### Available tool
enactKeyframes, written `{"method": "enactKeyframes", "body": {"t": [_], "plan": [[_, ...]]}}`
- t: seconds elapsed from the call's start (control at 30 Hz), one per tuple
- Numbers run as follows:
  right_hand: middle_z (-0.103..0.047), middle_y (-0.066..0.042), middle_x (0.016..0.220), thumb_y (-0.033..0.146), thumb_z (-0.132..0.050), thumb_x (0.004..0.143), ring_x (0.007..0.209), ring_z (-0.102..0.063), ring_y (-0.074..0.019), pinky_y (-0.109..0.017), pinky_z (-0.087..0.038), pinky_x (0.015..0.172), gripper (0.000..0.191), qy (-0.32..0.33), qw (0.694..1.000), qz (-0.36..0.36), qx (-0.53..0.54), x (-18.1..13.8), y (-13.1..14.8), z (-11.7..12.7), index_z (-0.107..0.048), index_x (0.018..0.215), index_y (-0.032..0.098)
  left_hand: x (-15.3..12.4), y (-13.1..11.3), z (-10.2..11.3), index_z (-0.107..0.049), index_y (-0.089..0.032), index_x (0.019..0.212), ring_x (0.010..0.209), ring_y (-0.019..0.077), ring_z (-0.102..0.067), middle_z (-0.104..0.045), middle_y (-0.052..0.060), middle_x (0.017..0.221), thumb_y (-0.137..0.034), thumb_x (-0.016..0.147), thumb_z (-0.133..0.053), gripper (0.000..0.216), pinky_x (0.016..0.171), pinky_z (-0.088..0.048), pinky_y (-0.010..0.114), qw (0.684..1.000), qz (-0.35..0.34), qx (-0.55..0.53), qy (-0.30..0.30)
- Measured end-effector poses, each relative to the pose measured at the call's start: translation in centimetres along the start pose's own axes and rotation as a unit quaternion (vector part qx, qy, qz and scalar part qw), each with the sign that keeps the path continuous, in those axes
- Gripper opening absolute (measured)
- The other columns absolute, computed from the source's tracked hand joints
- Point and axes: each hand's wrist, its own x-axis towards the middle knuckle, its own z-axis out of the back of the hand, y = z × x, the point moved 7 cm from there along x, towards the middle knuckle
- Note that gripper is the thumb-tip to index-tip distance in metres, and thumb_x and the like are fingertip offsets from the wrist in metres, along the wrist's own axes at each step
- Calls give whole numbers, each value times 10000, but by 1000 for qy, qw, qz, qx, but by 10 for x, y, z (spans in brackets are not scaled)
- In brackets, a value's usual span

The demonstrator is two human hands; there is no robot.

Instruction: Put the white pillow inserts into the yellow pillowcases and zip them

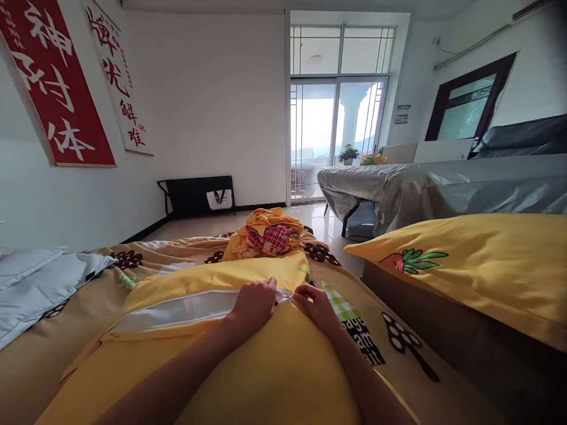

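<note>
A yellow pillowcase (266,360) lies in front of me, its long opening spread apart on the left. Through the gap shows a white pillow (186,310). My left hand (254,301) is closed over the opening's edge near its right end, with the fingers curled on the cloth. Just to the right, my right hand (313,302) pinches the corner of the same opening between thumb and fingertips. Whether a zipper pull is in that pinch is too small to tell. A bit of patterned cloth shows between the hands.
Beneath is a brown patterned bedspread (411,354). Beyond the pillowcase sits a heap of yellow and red checked cloth (272,233). White pillows (53,283) lie at left. Another yellow pillow (478,265) rests at right, near a plastic-covered table (398,177).
</note>
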Motion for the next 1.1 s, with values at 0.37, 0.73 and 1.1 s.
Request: {"method": "enactKeyframes", "body": {"t": [0.37,0.73,1.1], "plan": [[-624,-25,665,410,-586,747,649,-523,-157,-282,-419,645,248,5,999,24,-23,-2,5,-3,-635,697,173,-26,29,2,-554,-161,953,899,223,-639,-686,96,926,-204,956,-304,254,820,-455,338,999,24,-16,-21],[-702,-47,804,230,-552,807,734,-603,-173,-279,-397,670,168,80,956,105,-262,16,116,-42,-715,765,221,-26,34,2,-520,-145,1080,904,228,-655,-682,128,919,-134,924,-318,256,759,-478,315,997,54,-44,-21],[-686,-31,761,139,-598,769,782,-592,-177,-315,-363,785,139,18,972,85,-217,16,79,-66,-691,684,197,-17,40,5,-512,-153,1075,887,248,-686,-707,118,943,-88,863,-375,261,684,-480,306,996,79,-40,-22]]}}
